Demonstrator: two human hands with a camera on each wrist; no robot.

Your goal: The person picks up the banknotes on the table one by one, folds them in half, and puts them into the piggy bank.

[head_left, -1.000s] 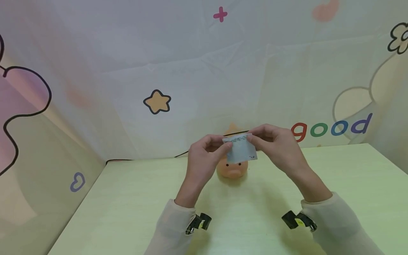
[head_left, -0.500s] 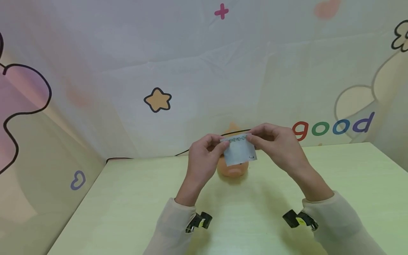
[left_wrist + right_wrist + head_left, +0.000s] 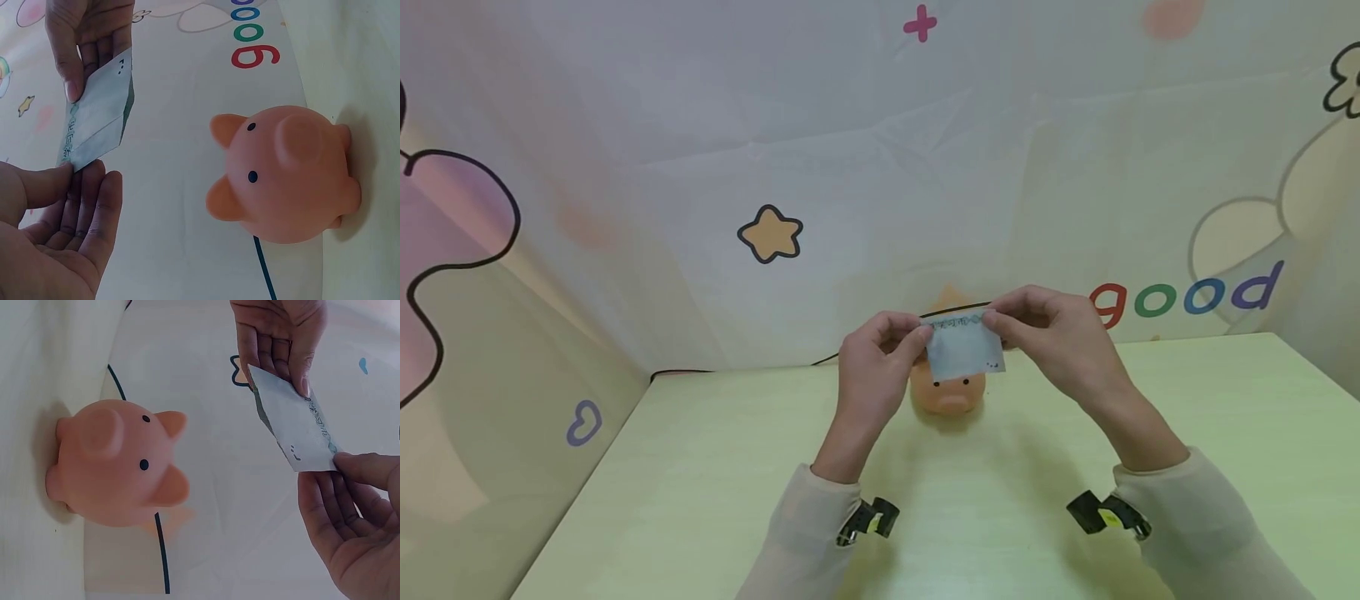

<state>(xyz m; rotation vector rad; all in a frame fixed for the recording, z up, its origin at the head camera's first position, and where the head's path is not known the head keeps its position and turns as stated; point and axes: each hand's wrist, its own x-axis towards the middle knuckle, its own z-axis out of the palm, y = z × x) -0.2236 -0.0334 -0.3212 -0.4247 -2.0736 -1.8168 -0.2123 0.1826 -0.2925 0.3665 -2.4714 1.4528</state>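
In the head view, the left hand (image 3: pixel 872 362) and right hand (image 3: pixel 1063 346) each pinch one end of a folded paper (image 3: pixel 966 348), raised above the counter (image 3: pixel 700 483), before a pink pig figure (image 3: pixel 953 400) near the far edge. Pulling apart could tear it, I'd judge. In the left wrist view, they grip only its printed margin; loosening either might make it sag. In the right wrist view, its layers gape slightly, so a slack hold might unfold it.

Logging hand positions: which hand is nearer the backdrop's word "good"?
Right. In the head view, the right hand is just left of the word; the left hand is farther left, beyond the paper.
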